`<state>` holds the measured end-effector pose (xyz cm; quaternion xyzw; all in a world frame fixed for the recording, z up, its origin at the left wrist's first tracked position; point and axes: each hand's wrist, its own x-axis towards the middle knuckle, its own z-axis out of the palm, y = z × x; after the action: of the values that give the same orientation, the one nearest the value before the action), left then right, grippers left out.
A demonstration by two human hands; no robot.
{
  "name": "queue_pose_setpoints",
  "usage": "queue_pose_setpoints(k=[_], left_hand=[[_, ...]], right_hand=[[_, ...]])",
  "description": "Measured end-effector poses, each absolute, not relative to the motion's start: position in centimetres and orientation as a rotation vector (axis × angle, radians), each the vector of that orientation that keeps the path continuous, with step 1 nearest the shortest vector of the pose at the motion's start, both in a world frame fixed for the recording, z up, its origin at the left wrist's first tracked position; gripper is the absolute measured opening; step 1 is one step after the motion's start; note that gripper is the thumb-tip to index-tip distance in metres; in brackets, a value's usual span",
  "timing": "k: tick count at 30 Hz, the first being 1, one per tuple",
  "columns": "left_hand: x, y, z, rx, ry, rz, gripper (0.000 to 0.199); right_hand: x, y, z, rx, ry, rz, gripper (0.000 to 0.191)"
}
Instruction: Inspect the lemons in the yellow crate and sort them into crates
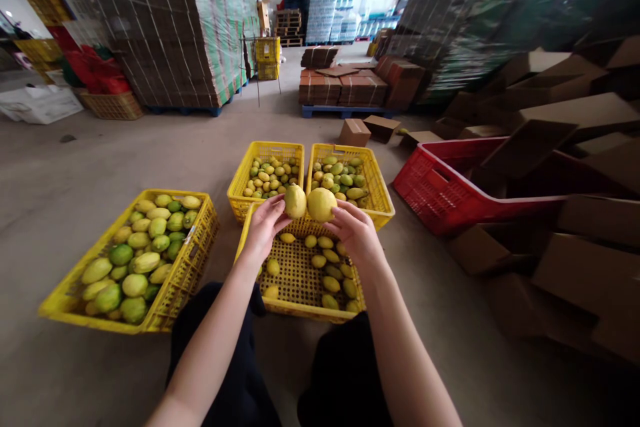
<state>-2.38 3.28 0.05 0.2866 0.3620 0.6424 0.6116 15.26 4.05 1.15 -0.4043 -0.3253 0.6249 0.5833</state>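
My left hand (267, 225) is closed on a yellow lemon (295, 201), and my right hand (356, 232) grips a rounder yellow lemon (321, 205). Both lemons are held up side by side, almost touching. Below them lies a yellow crate (295, 307) with scattered lemons, most along its right side. Behind it stand two more crates of yellow and green lemons, a left one (235, 188) and a right one (384, 203). At the left, another yellow crate (184, 273) is full of yellow-green lemons.
A red crate (430, 193) with cardboard stands at the right, beside a heap of open boxes (575, 267). Small boxes (355, 133) and a blue pallet (345, 111) of flattened cardboard are ahead. Tall wrapped stacks rise on both sides.
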Motion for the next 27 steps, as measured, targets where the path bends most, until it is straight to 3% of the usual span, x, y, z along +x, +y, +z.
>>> queue_pose_setpoints(k=[9,21,27], left_hand=[[-1.7,3.0,0.4,0.760,0.898,1.392,0.036],[-2.1,3.2,0.3,0.619,0.828,1.417,0.025],[-1.7,3.3,0.2,0.598,0.931,1.426,0.018]], right_hand=[[14.6,3.9,0.9,-1.027,-0.868,1.383,0.030],[14.4,4.2,0.3,-1.013,-0.777,1.408,0.038],[14.5,4.2,0.4,-1.026,-0.791,1.480,0.027]])
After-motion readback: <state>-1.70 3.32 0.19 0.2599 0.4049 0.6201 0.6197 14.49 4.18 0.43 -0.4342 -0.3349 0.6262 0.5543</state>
